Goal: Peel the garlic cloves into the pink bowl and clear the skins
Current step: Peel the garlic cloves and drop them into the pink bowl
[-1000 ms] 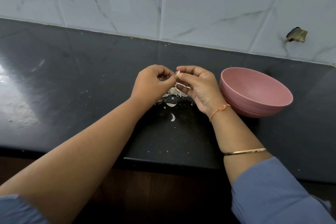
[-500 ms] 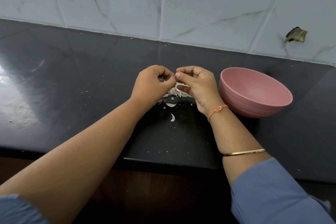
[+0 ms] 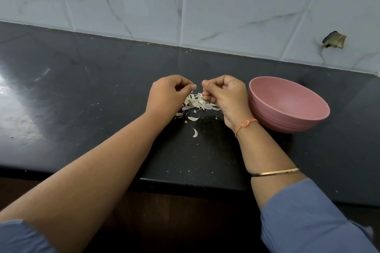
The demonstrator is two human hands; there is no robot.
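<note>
Skins [image 3: 196, 102] in small pile on dark desk [image 3: 82, 88], just left of pink bowl [image 3: 273, 117]. Left hand [image 3: 166, 96] above pile, fingers pinch tiny white skin bit [image 3: 194, 86]. Right hand [image 3: 225, 96] close beside bowl, fingers curled tight; cannot tell what is inside.

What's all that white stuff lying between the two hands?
A pile of garlic skins on the black counter, between left hand and right hand; head view.

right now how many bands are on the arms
2, both on the right arm: an orange thread at the wrist, a gold bangle higher up the forearm; sleeves may hide more.
</note>
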